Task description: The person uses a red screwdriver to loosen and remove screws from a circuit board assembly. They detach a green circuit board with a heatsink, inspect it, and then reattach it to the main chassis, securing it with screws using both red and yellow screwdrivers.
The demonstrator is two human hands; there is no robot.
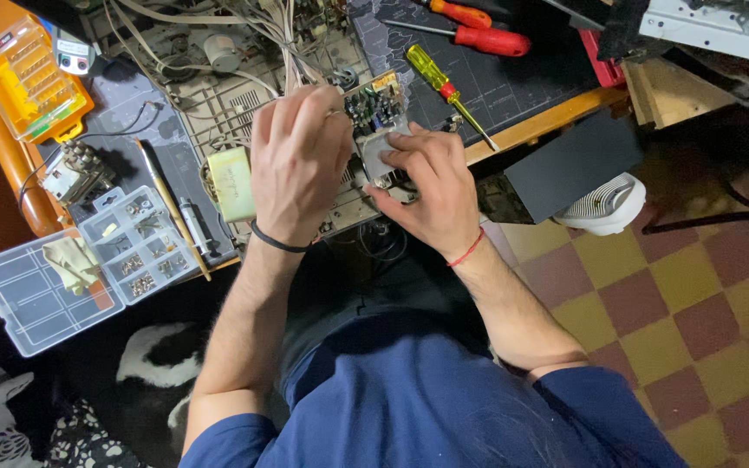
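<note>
A small circuit board [373, 106] is held up on edge over an old metal chassis [218, 104] that lies on the workbench. The left hand [299, 160] is curled over the board's near side, its fingers bent and closed around the top edge; exactly what is pinched beneath them cannot be told. The right hand [431, 186] is set just beside it, the thumb and fingertips closed on a grey metal plate [378, 152] fixed to the board's lower part. A black band is worn on the left wrist and a red cord on the right.

A cream-coloured block [232, 183] is seen on the chassis, touching the left hand's outer side. A yellow-handled screwdriver [446, 89] is laid just right of the board, and two red-handled screwdrivers [478, 28] are placed farther back on a dark mat [522, 82]. Left of the chassis, a clear parts box [136, 243] with small screws and an orange bit case [29, 82] are found. Below, a checkered floor [695, 303] is visible.
</note>
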